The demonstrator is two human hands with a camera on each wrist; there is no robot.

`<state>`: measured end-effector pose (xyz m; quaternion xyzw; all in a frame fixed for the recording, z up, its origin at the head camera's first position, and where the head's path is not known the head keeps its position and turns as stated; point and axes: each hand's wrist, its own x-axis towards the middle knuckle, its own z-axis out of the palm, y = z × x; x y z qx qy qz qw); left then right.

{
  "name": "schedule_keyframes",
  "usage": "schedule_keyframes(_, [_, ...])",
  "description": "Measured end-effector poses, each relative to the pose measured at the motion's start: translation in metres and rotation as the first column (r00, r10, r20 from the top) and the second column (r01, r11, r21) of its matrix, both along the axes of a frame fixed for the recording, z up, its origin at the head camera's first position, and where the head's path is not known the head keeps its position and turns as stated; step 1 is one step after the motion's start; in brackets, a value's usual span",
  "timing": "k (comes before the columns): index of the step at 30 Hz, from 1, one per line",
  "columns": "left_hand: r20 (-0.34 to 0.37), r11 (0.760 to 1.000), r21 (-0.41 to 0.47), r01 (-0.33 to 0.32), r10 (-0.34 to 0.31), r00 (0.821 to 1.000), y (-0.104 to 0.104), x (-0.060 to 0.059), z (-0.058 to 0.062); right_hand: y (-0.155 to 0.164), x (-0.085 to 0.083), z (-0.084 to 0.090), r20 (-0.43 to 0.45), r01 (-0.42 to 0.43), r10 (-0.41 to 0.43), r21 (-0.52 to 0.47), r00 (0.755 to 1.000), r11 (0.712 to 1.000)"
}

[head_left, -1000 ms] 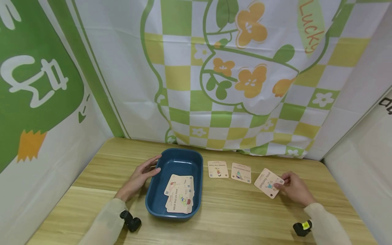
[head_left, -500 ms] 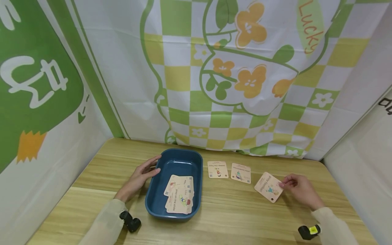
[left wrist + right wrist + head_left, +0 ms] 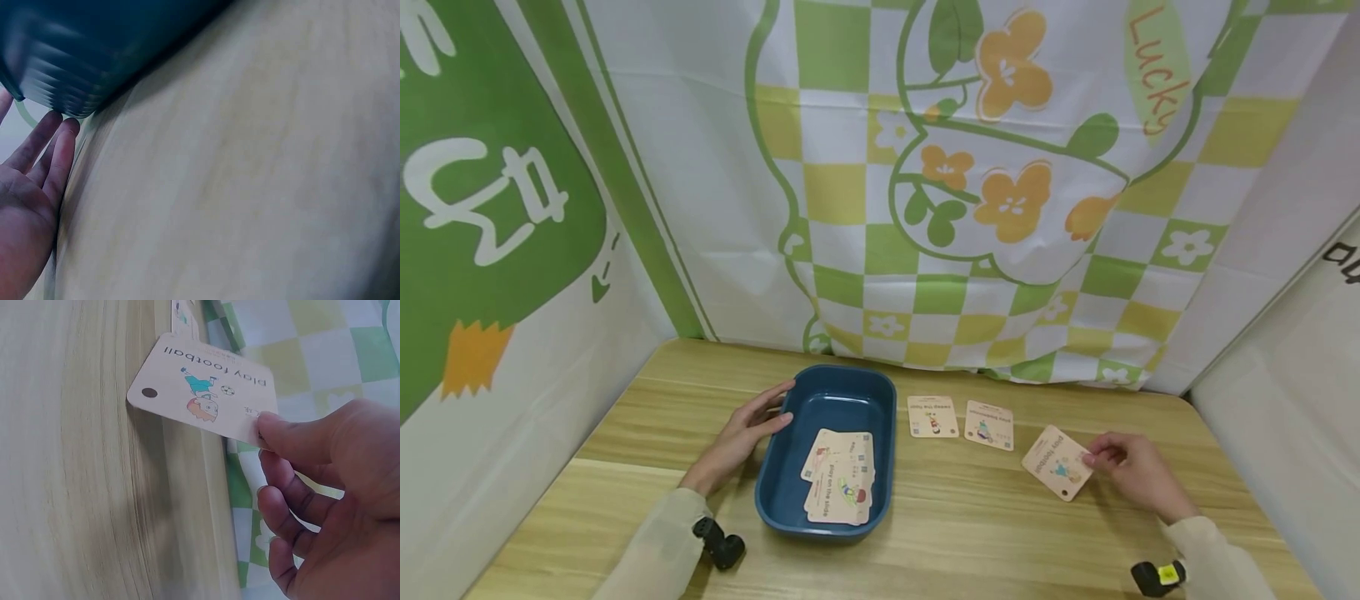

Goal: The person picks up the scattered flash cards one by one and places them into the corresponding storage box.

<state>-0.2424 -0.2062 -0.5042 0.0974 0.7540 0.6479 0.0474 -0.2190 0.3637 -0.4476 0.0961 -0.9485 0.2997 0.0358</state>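
- Looking down from the head view, the right hand point(image 3: 1138, 477) pinches the "play football" card point(image 3: 1057, 462), which has slid slightly toward 3 o'clock since a second ago and is now raised off the wooden table point(image 3: 970, 533).
- The left hand point(image 3: 741, 437) lies open against the blue tray's point(image 3: 782, 508) 9 o'clock wall; it has not moved.
- Two cards point(image 3: 958, 419) remain at the tray's 3 o'clock; more lie inside.
- Left wrist view: straight fingers point(image 3: 53, 144) touch the tray point(image 3: 87, 44).
- Right wrist view: thumb and fingers point(image 3: 294, 440) grip the card's point(image 3: 206, 394) corner, lifted clear, apparently being picked up.

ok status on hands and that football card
Right hand pinching play football card by one corner. Left hand flat against blue tray. Two cards lie between card and tray.
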Motion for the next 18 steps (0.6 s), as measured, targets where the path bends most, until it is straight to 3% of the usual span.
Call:
schedule_keyframes(8, [-0.002, 1.000, 0.006, 0.004, -0.004, 1.000, 0.000, 0.000, -0.001, -0.013, 0.004, 0.002, -0.034, -0.011, 0.010, -0.012, 0.999, 1.000])
schedule_keyframes(18, [0.012, 1.000, 0.012, 0.002, -0.002, 1.000, 0.000, 0.000, 0.000, -0.045, 0.005, 0.005, 0.000, -0.051, 0.052, -0.079, 0.999, 0.996])
